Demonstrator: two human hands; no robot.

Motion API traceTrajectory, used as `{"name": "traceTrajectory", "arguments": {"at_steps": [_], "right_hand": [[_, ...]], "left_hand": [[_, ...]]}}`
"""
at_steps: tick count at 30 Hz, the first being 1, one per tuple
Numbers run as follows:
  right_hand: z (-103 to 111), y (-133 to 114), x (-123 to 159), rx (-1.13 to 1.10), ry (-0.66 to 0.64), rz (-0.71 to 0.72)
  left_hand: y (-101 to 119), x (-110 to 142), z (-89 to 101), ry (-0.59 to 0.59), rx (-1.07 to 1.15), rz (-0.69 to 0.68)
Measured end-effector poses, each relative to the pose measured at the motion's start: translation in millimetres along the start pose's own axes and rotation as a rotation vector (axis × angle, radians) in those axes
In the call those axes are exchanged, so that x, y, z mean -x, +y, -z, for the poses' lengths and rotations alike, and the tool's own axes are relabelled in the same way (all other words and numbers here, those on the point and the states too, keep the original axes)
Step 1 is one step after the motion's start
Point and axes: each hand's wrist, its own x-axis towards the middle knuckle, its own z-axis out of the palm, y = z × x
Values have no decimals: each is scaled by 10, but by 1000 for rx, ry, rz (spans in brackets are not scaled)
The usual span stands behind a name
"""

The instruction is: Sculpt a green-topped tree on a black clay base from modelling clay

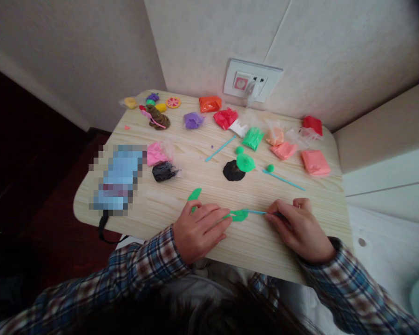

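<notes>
My right hand (295, 228) pinches a thin light-blue modelling tool (256, 211), its tip on a flat green clay piece (240, 215) near the table's front edge. Over the left part of that piece lies my left hand (204, 228), fingers stretched out and fingertips touching the clay. A second green clay strip (194, 194) sticks out behind the left knuckles, partly hidden by the hand. Beyond the hands a flat black clay disc (233, 172) rests on the wood, with a rounded green clay piece (246, 163) overlapping its right edge. Small green clay balls (270, 168) lie near it.
Two more blue tools (220, 149) (286, 180) lie on the table. Bagged clay in several colours, including purple (193, 120) and black (163, 171), is spread around. A brown coiled clay figure (157, 117) stands back left. A blurred-out device (120, 174) lies left; a wall socket (253, 80) is behind.
</notes>
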Motion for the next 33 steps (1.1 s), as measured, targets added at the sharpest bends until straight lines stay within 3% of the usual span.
{"name": "traceTrajectory", "arguments": {"at_steps": [3,5,10,13,20,23,27,33], "right_hand": [[6,-17,0,23,-1,21],[19,-27,8,34,37,13],[-13,-74,6,26,97,10],[-37,-117,-15,21,111,10],[-10,-107,83,68,194,-88],[-11,-166,111,50,201,-145],[-45,-422,48,-58,172,-187],[-253,-825,-160,-90,175,-140]], "left_hand": [[-11,34,-12,72,-12,-37],[-66,82,23,100,-33,8],[-220,164,191,34,-171,384],[-245,137,226,-19,-166,463],[-271,116,202,38,-41,291],[-349,147,224,65,-32,134],[-464,222,326,150,-16,-123],[-423,220,456,-14,46,-209]]}}
